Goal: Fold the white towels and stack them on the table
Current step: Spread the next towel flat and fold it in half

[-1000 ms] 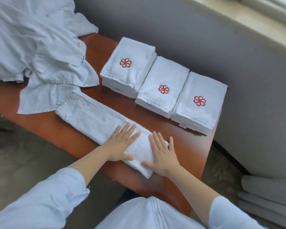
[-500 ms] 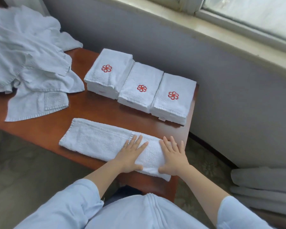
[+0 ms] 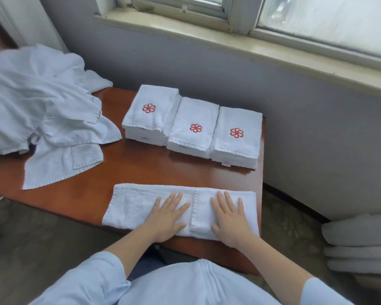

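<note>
As my palms slide apart, the fold flattens.
Left hand (image 3: 166,216) and right hand (image 3: 228,219) press the towel (image 3: 130,205) flat-fingered (nothing gripped); next fold due.

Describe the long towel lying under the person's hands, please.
The long towel is white terry cloth, lying flat as a narrow strip along the near edge of the brown wooden table. Its right end is folded over; the flap's hemmed edge crosses the middle. The left hand lies flat just left of that edge, the right hand on the flap.
</note>
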`<state>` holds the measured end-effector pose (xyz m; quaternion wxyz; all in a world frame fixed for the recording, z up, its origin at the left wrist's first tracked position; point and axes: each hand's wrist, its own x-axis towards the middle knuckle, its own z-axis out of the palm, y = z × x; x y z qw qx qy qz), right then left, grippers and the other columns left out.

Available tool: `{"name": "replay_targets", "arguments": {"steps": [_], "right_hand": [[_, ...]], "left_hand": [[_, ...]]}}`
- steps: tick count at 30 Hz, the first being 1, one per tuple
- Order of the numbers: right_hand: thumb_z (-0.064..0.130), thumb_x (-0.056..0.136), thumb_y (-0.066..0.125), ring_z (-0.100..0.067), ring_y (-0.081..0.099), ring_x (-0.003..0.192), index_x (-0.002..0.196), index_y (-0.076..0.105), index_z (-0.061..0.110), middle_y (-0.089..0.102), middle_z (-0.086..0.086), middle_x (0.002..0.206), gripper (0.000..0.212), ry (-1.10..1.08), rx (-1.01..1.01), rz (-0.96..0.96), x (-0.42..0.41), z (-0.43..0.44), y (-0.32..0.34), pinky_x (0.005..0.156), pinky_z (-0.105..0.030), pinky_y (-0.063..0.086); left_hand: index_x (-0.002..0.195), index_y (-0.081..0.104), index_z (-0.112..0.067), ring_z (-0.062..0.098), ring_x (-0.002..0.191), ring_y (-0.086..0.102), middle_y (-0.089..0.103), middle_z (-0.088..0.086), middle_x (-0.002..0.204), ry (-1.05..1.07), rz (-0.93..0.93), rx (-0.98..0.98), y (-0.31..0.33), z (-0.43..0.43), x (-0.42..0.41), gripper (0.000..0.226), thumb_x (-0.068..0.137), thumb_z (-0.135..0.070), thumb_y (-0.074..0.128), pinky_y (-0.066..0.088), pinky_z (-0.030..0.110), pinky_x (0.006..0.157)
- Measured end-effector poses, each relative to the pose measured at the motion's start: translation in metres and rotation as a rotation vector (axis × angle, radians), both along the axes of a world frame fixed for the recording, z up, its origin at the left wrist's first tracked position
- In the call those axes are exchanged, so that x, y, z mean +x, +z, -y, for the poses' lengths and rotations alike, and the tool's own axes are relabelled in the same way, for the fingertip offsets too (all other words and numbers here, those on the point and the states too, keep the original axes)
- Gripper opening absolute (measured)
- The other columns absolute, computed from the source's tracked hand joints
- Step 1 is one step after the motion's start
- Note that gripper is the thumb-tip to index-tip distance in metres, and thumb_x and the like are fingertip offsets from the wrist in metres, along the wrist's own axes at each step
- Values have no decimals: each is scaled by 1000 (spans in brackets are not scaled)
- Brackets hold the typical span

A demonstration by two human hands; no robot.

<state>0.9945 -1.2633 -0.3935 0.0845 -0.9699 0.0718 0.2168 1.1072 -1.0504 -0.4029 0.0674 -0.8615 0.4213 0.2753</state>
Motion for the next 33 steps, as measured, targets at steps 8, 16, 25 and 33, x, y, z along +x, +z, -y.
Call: {"name": "replay_targets", "arguments": {"steps": [8, 16, 25, 33], "right_hand": [[48, 99, 17, -30, -23, 149, 157, -4, 27, -22, -8, 162, 65, -268, -97, 71, 56, -108, -27, 114, -57, -18], [20, 90, 61, -34, 30, 145, 149, 42, 14, 31, -14, 157, 62, -609, -123, 231, 95, -251, -21, 114, -60, 26], [19, 76, 57, -33, 10, 151, 149, 39, 23, 19, -8, 163, 75, -581, 45, 283, 102, -346, -25, 120, -57, 6], [14, 68, 80, -39, 51, 129, 89, 62, 19, 60, -11, 126, 29, -553, -45, 525, 112, -371, -33, 108, -59, 38]], "left_hand": [[155, -11, -36, 21, 149, -21, -27, -4, 160, -353, 51, -91, -19, -68, 108, 64, 103, -51, 24, -13, 49, 118], [153, -14, -39, 20, 149, -22, -26, -2, 161, -759, -36, -131, -20, -131, 207, 58, 107, -41, 21, -16, 35, 116], [150, 26, -47, 23, 140, 26, 28, 0, 155, -1015, -98, -241, -3, -149, 251, 73, 93, -6, 45, 30, 33, 110], [146, 24, -50, 14, 114, 35, 35, -9, 130, -1037, -120, -196, -2, -153, 255, 79, 79, -27, 59, 31, 22, 90]]}}
